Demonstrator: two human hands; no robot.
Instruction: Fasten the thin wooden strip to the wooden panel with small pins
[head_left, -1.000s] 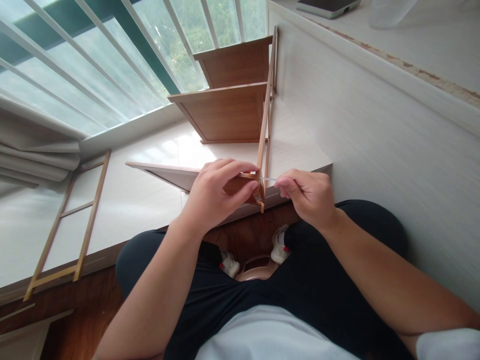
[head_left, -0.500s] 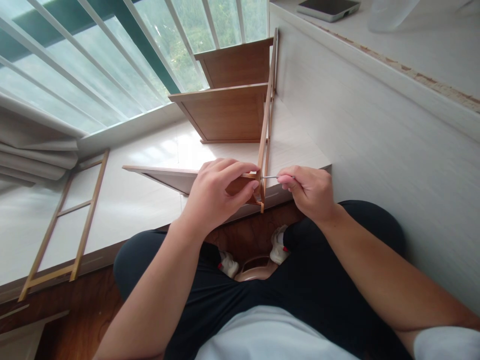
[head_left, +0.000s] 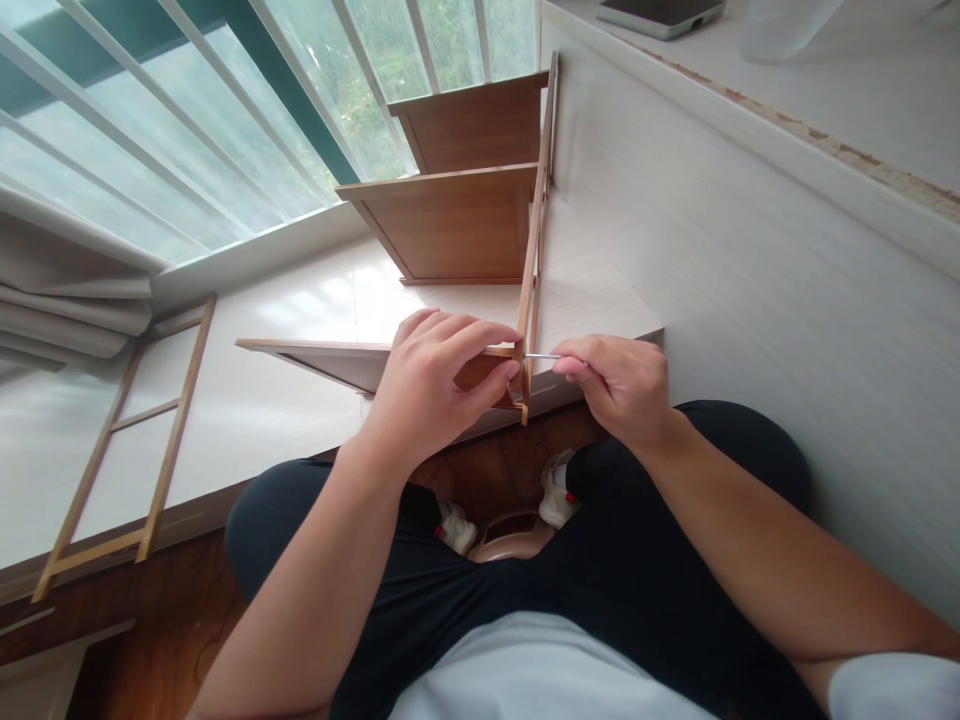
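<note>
My left hand (head_left: pixel 442 375) grips the near wooden shelf board (head_left: pixel 330 362) at the corner where it meets a ladder-like side frame (head_left: pixel 534 235). Its thumb and fingers are closed about that joint. From the right, my right hand (head_left: pixel 619 385) pinches a thin metal hex key (head_left: pixel 544 356), whose tip meets the outer face of the frame level with the left fingertips. The tip itself is too small to make out. Two more brown shelf boards, a middle one (head_left: pixel 457 225) and a far one (head_left: pixel 476 125), stand out from the same frame toward the window.
A second wooden ladder frame (head_left: pixel 169 440) lies on the pale ledge (head_left: pixel 247 430) at left. A white panel wall (head_left: pixel 750 300) rises close on the right, with a phone-like device (head_left: pixel 660 14) on top. Behind the ledge is a barred window (head_left: pixel 247 110), with a grey curtain (head_left: pixel 71 285) beside it.
The near shelf board's free left end has dipped slightly. Both hands keep nearly the same places, and the hex key stays against the frame.
</note>
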